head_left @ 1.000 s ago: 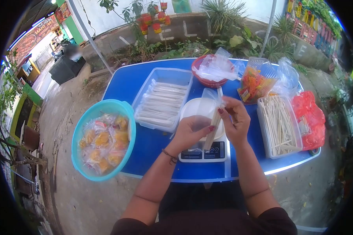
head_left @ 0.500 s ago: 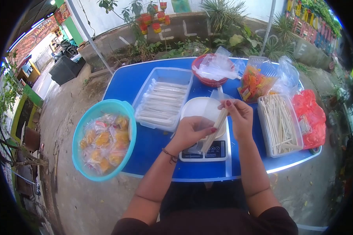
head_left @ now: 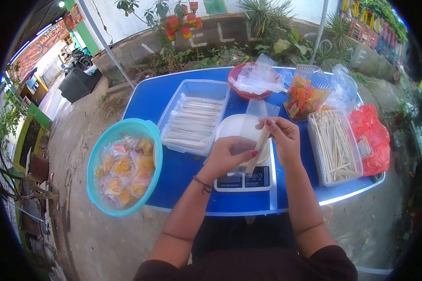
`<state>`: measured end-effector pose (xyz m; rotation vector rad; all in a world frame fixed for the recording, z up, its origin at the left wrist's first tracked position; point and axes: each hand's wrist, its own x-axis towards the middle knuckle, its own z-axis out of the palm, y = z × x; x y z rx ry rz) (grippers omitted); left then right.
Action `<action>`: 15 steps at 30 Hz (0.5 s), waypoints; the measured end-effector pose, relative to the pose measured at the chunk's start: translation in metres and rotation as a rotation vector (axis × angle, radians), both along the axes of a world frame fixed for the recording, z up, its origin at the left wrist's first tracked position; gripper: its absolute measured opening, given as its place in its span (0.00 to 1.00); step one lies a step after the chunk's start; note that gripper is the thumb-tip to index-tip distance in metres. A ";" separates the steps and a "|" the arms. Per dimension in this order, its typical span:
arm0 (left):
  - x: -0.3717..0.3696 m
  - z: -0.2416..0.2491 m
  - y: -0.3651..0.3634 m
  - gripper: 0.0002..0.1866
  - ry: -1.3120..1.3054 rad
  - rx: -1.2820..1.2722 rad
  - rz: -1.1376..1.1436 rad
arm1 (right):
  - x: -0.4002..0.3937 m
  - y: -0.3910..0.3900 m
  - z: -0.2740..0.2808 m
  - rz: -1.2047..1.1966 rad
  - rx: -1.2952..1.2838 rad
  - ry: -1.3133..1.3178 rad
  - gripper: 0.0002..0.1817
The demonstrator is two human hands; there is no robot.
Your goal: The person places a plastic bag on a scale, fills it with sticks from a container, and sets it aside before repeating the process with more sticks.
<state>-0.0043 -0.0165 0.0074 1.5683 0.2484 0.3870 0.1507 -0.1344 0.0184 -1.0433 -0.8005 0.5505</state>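
Note:
A small bundle of pale sticks (head_left: 259, 151), partly in a clear plastic bag (head_left: 262, 109), slants between my hands above the white kitchen scale (head_left: 231, 127). My left hand (head_left: 233, 154) pinches the bundle near its lower end, thumb on top. Higher up, my right hand (head_left: 282, 136) grips its upper part with thumb and fingers. Behind my left hand stands a clear tray (head_left: 192, 117) of bagged stick bundles. Right of the scale is a plastic box (head_left: 335, 147) full of loose sticks.
On the left, a turquoise basin (head_left: 158, 161) holds bagged yellow-orange items. A red basket (head_left: 253, 96) with plastic bags, a clear container (head_left: 308, 93) with orange packets and a red bag (head_left: 373, 140) lie around the blue table's (head_left: 173, 187) back and right.
The stick bundle has shifted slightly right and up between my hands. More of the clear bag now spreads out above the scale.

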 end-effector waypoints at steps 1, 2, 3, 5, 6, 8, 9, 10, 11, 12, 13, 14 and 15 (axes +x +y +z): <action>0.000 -0.002 0.001 0.14 -0.029 0.021 -0.008 | 0.001 0.000 -0.001 -0.032 0.009 0.022 0.11; 0.001 -0.001 0.001 0.14 -0.027 0.003 0.006 | 0.001 0.000 0.000 -0.029 0.009 0.042 0.11; 0.001 0.000 0.001 0.14 -0.026 -0.015 0.020 | 0.001 0.000 0.002 -0.027 0.009 0.062 0.11; 0.002 0.001 0.001 0.14 -0.035 -0.032 0.041 | 0.000 0.000 0.002 0.006 -0.023 0.041 0.10; 0.002 0.001 0.001 0.13 -0.045 -0.031 0.049 | -0.003 0.001 0.001 0.037 -0.055 0.001 0.10; 0.001 0.000 0.002 0.14 -0.048 -0.020 0.049 | -0.009 0.003 0.000 0.061 -0.052 -0.029 0.10; 0.002 0.000 0.003 0.15 -0.044 -0.010 0.043 | -0.009 0.002 0.000 0.007 -0.046 -0.037 0.10; 0.002 -0.001 0.004 0.15 -0.041 -0.001 0.037 | -0.008 0.002 0.001 -0.046 -0.040 -0.045 0.10; 0.003 0.000 0.004 0.16 -0.052 -0.012 0.029 | -0.007 0.002 0.002 -0.099 -0.034 -0.055 0.10; 0.003 0.000 0.003 0.16 -0.063 -0.024 0.021 | -0.004 0.003 0.001 -0.138 0.000 -0.035 0.10; 0.003 0.000 0.002 0.17 -0.075 -0.036 0.014 | -0.002 0.003 -0.001 -0.176 0.034 -0.016 0.11; 0.003 0.002 0.002 0.17 -0.068 -0.034 0.012 | 0.000 0.003 -0.002 -0.214 0.068 0.003 0.11; 0.003 0.005 0.001 0.17 -0.061 -0.031 0.010 | 0.001 0.003 -0.002 -0.220 0.089 0.016 0.10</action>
